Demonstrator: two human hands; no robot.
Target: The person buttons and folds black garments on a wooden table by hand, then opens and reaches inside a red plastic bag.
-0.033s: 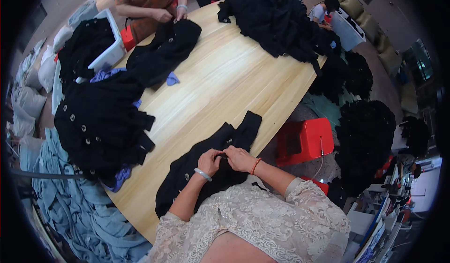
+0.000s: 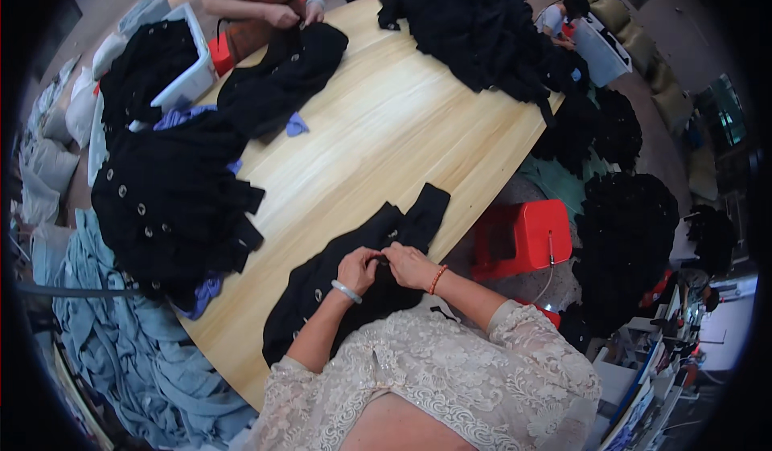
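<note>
A black knit garment point(image 2: 338, 278) with shiny round buttons lies at the near edge of the table, in front of my body. My left hand point(image 2: 357, 269), with a pale bangle at the wrist, pinches the garment's edge. Close beside it, my right hand point(image 2: 408, 265), wearing a red bead bracelet, has its fingers closed on the same edge. The fingertips nearly meet, and what lies between them is too small to make out. One sleeve point(image 2: 428, 208) stretches away from me toward the table's right edge.
Piles of black garments lie on the wooden table point(image 2: 346, 145) at left point(image 2: 173, 202) and far right point(image 2: 466, 33). Across it, a person's hands point(image 2: 297, 13) handle another black garment point(image 2: 281, 81). A red stool point(image 2: 531, 238) stands right; grey-blue cloth point(image 2: 137, 346) is heaped left.
The whole picture has shifted slightly, with the table's things a little higher in it. Both my hands keep their pinch on the black garment.
</note>
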